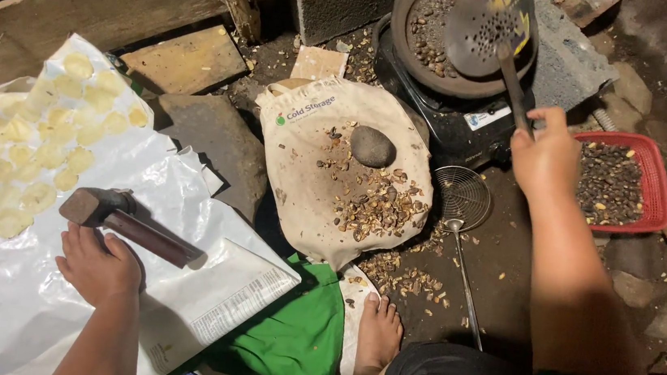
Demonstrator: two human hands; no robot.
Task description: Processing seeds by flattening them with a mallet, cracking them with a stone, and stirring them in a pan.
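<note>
My right hand [547, 155] grips the handle of a perforated metal ladle [483, 27] held over a dark round pan [412, 52] with dark nuts in it. The pan sits on a black stove [470, 127]. My left hand [97, 267] rests palm-down on a white plastic sheet [28, 313], fingers apart, right beside a hammer [122, 220] lying there. It does not grip the hammer. Flat pale yellow discs [44, 143] are spread over the sheet's far left part.
A cloth bag [301, 184] carries a round dark stone [372, 146] and cracked shells [380, 208]. A wire skimmer [463, 200] lies on the ground by it. A red basket [656, 182] of dark nuts is at right. My bare foot [378, 334] is below the bag.
</note>
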